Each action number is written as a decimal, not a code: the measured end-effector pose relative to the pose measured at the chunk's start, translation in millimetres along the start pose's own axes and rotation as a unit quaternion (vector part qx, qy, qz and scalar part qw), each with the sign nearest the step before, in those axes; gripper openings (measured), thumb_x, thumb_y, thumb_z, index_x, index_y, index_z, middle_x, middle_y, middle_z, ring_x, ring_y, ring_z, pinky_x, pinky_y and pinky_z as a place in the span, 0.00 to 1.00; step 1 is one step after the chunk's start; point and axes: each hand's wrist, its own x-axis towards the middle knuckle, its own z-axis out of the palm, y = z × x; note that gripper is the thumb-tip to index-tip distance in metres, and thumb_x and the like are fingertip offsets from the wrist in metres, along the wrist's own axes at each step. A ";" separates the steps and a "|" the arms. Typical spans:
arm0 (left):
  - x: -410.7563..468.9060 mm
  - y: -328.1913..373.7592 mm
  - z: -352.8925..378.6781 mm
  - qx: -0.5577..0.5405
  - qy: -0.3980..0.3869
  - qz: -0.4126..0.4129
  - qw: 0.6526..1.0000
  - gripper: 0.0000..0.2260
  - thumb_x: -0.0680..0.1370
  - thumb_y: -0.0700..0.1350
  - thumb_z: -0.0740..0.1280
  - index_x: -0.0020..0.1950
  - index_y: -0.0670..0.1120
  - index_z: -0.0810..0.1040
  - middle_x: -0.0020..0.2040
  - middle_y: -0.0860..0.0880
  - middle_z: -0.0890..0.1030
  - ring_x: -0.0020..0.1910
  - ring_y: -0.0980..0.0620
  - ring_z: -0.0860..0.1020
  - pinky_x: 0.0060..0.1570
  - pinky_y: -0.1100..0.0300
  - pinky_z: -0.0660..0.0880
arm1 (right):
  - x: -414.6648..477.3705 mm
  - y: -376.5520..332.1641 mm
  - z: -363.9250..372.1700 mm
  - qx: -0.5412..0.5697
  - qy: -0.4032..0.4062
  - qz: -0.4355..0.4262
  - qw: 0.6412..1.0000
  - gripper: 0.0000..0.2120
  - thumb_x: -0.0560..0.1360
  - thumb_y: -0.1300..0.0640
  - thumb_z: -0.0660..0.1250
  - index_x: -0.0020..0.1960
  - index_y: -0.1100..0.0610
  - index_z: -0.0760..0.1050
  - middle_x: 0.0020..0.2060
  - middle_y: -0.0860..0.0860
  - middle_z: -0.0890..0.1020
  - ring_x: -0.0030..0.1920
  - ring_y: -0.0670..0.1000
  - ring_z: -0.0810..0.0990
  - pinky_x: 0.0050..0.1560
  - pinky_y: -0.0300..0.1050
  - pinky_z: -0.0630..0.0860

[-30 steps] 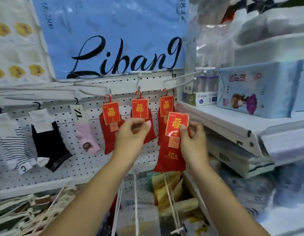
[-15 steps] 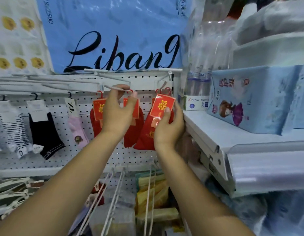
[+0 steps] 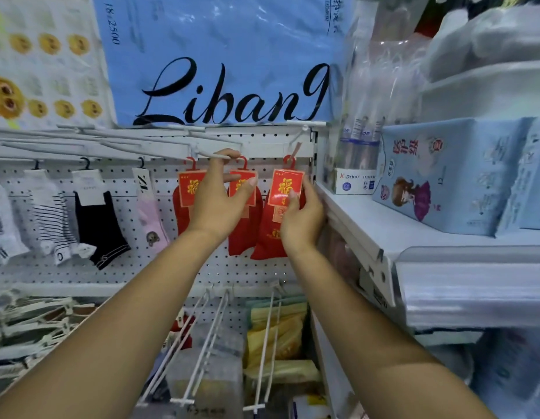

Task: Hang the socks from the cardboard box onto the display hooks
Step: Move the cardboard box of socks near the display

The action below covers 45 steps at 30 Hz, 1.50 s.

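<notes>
Where the plastic hanger loop (image 3: 289, 161) of the red sock (image 3: 267, 237) meets the right display hook (image 3: 296, 140), the picture is too soft to tell whether the loop is over the wire or only beside it. That sock's right edge is hidden behind the right grip (image 3: 303, 220), and its toe overlaps the middle red sock (image 3: 244, 237). The left grip (image 3: 217, 204) covers the gap between the middle sock and the left red sock (image 3: 179, 219), hiding part of both their cards. Its lower fingers are out of sight behind the palm. Both forearms are cut off by the bottom edge.

The right grip, a bare hand raised with its back to the camera, pinches the red card (image 3: 282, 184) at the sock's top. Its thumb presses on the card's face, close against the front edge of the shelf (image 3: 368, 228). The left grip reaches up in front of the pegboard (image 3: 232, 273). Its forefinger is curled over the tip of the display hook (image 3: 206, 153), and its thumb stretches right across the middle sock's card.
</notes>
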 end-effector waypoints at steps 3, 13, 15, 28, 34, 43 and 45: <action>-1.2 1.2 -4.4 0.006 -0.016 0.005 1.000 0.21 0.79 0.50 0.71 0.70 0.56 0.68 0.66 0.59 0.74 0.63 0.55 0.78 0.66 0.45 0.74 | 1.3 1.3 -1.8 -0.037 -0.022 0.003 0.999 0.23 0.83 0.62 0.61 0.76 0.50 0.68 0.66 0.47 0.77 0.61 0.39 0.71 0.61 0.33 0.70; -26.2 -6.0 -19.3 0.042 -0.025 -0.042 0.998 0.29 0.79 0.50 0.71 0.78 0.54 0.64 0.74 0.54 0.71 0.63 0.57 0.75 0.63 0.51 0.76 | -19.8 13.2 -27.0 -0.103 -0.109 -0.024 0.988 0.26 0.82 0.54 0.64 0.78 0.51 0.63 0.75 0.49 0.70 0.75 0.50 0.67 0.74 0.53 0.68; -51.7 -11.5 -24.9 0.048 -0.020 -0.055 0.997 0.26 0.80 0.50 0.70 0.77 0.55 0.67 0.72 0.54 0.72 0.63 0.59 0.73 0.62 0.61 0.74 | -30.2 8.3 -40.1 -0.109 -0.123 -0.026 0.986 0.27 0.81 0.51 0.64 0.79 0.51 0.62 0.77 0.49 0.65 0.78 0.49 0.62 0.76 0.54 0.64; -211.2 -36.4 -103.7 0.042 0.045 -0.137 0.989 0.14 0.80 0.49 0.69 0.65 0.55 0.80 0.68 0.61 0.77 0.70 0.66 0.71 0.72 0.61 0.66 | -162.8 -16.4 -79.1 -0.143 -0.279 -0.014 0.949 0.25 0.79 0.41 0.65 0.74 0.44 0.69 0.71 0.41 0.72 0.70 0.38 0.67 0.71 0.38 0.65; -270.8 -71.9 -182.9 0.111 0.042 -0.202 0.972 0.16 0.80 0.50 0.69 0.68 0.54 0.78 0.70 0.55 0.76 0.72 0.55 0.71 0.71 0.53 0.69 | -250.2 -36.8 -40.3 -0.160 -0.364 -0.035 0.917 0.24 0.79 0.41 0.65 0.73 0.47 0.70 0.72 0.43 0.71 0.72 0.42 0.66 0.71 0.39 0.62; -395.2 -138.3 -373.7 0.221 0.020 -0.279 0.934 0.23 0.79 0.59 0.68 0.69 0.47 0.77 0.72 0.52 0.73 0.72 0.49 0.72 0.71 0.51 0.69 | -441.9 -45.5 59.5 -0.142 -0.536 0.012 0.832 0.28 0.80 0.46 0.66 0.77 0.47 0.64 0.76 0.42 0.66 0.75 0.43 0.63 0.73 0.43 0.64; -430.6 -151.7 -417.9 0.261 0.014 -0.287 0.921 0.23 0.79 0.57 0.69 0.69 0.45 0.78 0.71 0.51 0.74 0.70 0.54 0.71 0.72 0.59 0.66 | -493.1 -42.3 82.0 -0.137 -0.587 -0.006 0.798 0.28 0.79 0.46 0.67 0.77 0.47 0.64 0.77 0.43 0.64 0.77 0.44 0.60 0.75 0.44 0.62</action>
